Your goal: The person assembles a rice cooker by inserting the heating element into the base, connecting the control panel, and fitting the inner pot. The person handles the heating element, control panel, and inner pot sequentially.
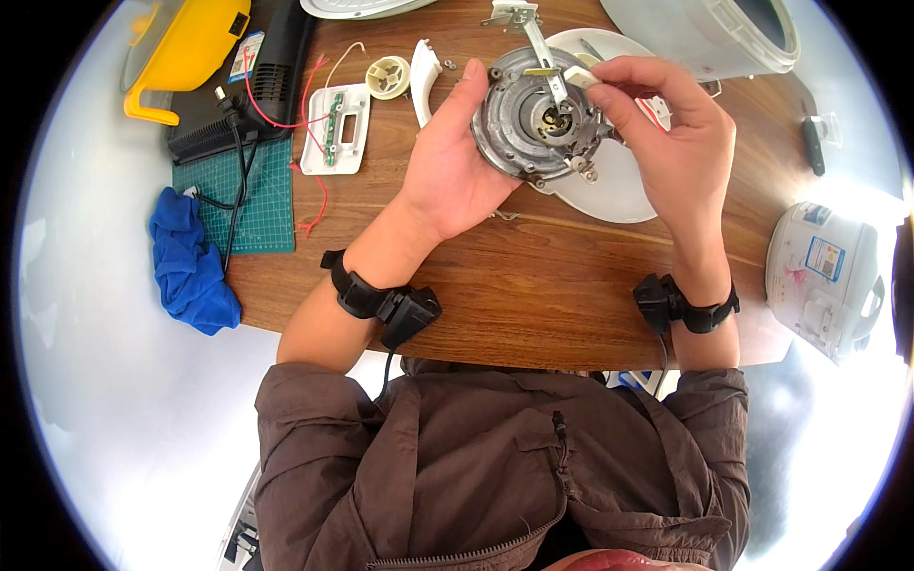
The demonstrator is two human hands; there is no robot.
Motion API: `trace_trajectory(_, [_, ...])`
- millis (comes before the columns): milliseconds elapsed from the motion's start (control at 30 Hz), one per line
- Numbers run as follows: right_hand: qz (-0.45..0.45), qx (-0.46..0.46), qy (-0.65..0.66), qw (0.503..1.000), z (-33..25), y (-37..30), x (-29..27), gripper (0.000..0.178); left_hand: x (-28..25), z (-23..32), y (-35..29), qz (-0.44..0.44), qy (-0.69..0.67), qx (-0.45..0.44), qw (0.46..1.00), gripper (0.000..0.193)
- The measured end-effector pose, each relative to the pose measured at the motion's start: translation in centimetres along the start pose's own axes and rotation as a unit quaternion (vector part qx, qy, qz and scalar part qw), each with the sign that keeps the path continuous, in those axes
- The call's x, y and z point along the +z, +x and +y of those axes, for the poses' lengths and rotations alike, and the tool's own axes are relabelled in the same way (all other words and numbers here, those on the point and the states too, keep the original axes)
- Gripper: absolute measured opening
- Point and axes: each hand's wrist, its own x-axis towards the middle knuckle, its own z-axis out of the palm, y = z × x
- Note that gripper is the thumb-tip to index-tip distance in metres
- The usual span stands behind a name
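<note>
a round, ridged grey metal plate (529,122), dark at its centre.

On the near side of the metal disc (514,126), the worktop (538,281) gives wide passage; left of it, the white panel (347,160) obstructs, behind-right the bucket (700,40).

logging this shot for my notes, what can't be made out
In the head view:
Left hand: fingers, thumb aside, hidden behind the round metal part.
White panel: partly covered by that part and the right hand.
Pale bucket: cut off by the top edge.
Small metal bits: too small to identify.
</note>
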Motion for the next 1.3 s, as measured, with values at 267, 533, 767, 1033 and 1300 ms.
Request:
trace_trajectory(267, [-0.004,-0.028,-0.035,0.999,0.3,0.0,0.2,0.017,-1.2,-0.1,0.1,-0.053,-0.053,-0.014,0.997,0.06])
trace_trajectory(533, [-0.013,-0.021,-0.053,0.998,0.2,-0.1,0.2,0.018,-0.6,-0.1,0.0,-0.028,-0.015,-0.01,0.999,0.061])
trace_trajectory(767, [-0.012,-0.041,-0.072,0.996,0.4,0.0,0.2,0.016,-0.7,-0.1,0.0,-0.034,-0.017,-0.012,0.999,0.061])
trace_trajectory(1033, [-0.006,-0.049,-0.049,0.998,0.5,0.1,0.0,0.017,-0.4,0.0,0.0,-0.021,-0.011,-0.014,1.0,0.06])
trace_trajectory(1300, [-0.001,-0.027,-0.048,0.998,0.0,0.2,-0.3,0.014,-0.2,-0.1,-0.1,-0.015,0.009,-0.014,1.0,0.06])
